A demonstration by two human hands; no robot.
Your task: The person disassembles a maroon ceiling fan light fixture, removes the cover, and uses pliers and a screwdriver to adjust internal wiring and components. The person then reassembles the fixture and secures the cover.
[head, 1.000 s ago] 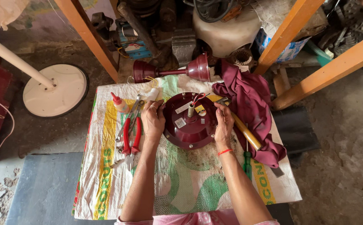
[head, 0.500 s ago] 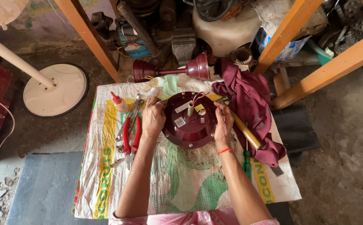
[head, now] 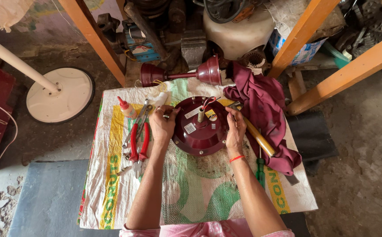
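Head view, looking straight down. A low table (head: 287, 193) draped with a printed woven sack carries a round maroon motor housing (head: 200, 131), a ceiling-fan body lying dome-up near the middle of the far edge, with a short shaft and a few wires rising from its centre. The person's left hand (head: 162, 125) curls around the housing's left rim, fingers closed on the edge and apparently pinching a small metal part, though its kind cannot be made out; the right hand (head: 236, 129) clasps the right rim in the same manner, so the two hands bracket the body from opposite sides, a grip that would steady it on the soft cloth. Red-handled pliers (head: 139, 142) and a second plier-like tool lie just left of the left hand, parallel to the table's left edge and within easy reach; a small bottle with a red cap (head: 127, 109) lies toward the far left corner. A yellow-handled hammer (head: 257, 136) lies diagonally beside the right hand, partly over a maroon cloth (head: 265, 109) heaped along the right edge; a green-handled screwdriver (head: 260, 169) lies nearer the person. A maroon downrod with two canopy cups (head: 180, 75) lies along the far edge, behind the housing.
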